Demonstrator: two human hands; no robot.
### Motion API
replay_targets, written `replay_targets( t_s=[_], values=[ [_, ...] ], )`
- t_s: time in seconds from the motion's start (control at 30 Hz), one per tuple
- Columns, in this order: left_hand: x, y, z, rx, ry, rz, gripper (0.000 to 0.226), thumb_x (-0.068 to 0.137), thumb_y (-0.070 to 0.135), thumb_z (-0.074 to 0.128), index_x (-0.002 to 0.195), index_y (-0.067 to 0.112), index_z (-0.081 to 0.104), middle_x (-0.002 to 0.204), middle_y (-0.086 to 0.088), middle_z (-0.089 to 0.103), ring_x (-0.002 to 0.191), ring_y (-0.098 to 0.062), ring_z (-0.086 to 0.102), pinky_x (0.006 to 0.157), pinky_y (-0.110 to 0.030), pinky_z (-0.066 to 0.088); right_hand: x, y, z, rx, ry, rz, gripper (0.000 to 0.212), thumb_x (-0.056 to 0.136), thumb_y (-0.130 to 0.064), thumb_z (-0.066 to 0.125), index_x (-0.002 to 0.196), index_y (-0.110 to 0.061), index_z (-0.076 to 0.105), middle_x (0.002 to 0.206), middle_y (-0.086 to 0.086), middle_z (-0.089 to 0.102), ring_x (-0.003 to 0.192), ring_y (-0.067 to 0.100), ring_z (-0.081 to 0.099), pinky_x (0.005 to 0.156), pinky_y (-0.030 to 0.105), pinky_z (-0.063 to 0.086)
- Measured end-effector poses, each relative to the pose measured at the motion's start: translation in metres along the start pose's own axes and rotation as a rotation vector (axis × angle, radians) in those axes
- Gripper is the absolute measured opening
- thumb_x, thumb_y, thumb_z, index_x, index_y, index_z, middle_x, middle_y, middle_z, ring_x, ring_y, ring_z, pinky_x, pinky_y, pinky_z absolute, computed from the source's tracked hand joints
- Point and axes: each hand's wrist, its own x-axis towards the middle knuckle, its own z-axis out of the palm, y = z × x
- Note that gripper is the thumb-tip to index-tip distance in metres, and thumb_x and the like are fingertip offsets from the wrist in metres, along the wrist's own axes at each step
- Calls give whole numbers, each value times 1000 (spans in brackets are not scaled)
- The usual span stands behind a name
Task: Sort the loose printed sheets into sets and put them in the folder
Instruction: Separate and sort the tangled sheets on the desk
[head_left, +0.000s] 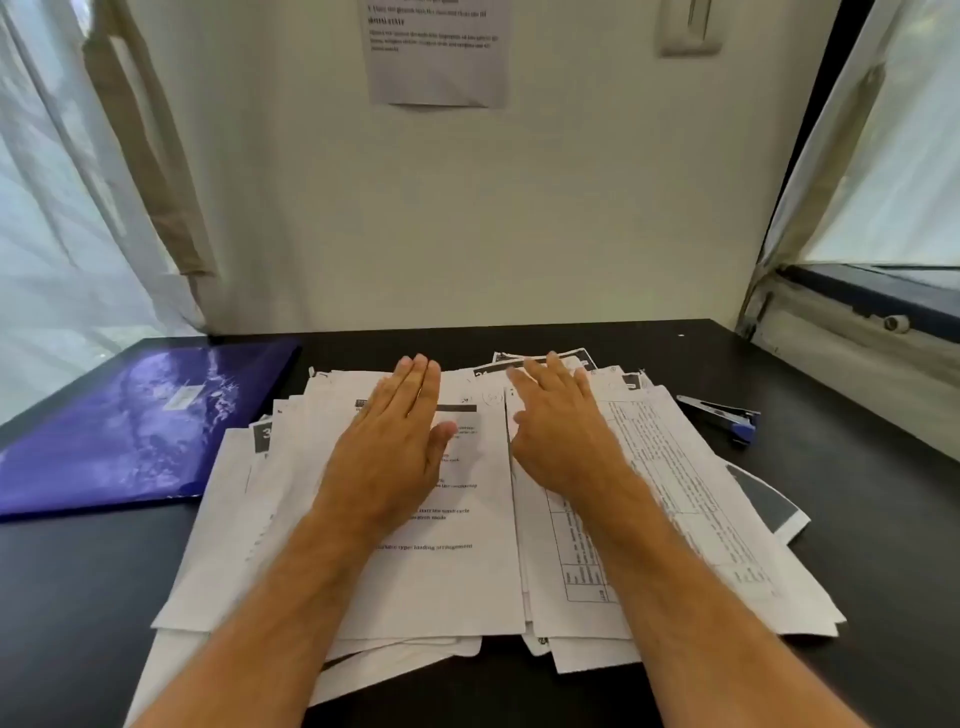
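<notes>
Sheets (452, 571) lie in a loose, overlapping heap across the middle of your dark worktop (883, 519), reaching from near the front edge back toward the far edge. In the head view, your left hand (395, 441) lies flat on the top page of the left part of the heap, fingers straight and together, thumb out to the side, holding nothing. Your right hand (556, 431) rests palm down just beside it on the right part of the heap, fingers relaxed and slightly spread, also holding nothing. The page under your left hand carries lines of printed text with a dark bar near its top. The page (675, 493) to the right of your right hand shows a printed table and lies turned at an angle to the others. Corners of more pages stick out at the far side and toward the front edge.

Your folder (140, 421), glossy and purple, lies closed and flat toward the worktop's left edge, its near right corner next to the heap. A blue stapler (722, 415) sits near the right edge, just beyond the heap. On the wall behind the worktop hangs a printed notice (436, 52).
</notes>
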Motion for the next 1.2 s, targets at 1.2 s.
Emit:
replay_targets(
  t_s=[1.2],
  values=[
    [69,55,8,168,-406,-279,74,90,76,35,130,18,58,127,-6,65,112,-26,61,101,-46,48,12,15,-6,51,-319,185,49,84,-51,72,122,-21,68,111,3,72,92,20,68,91,36,53]
  ],
)
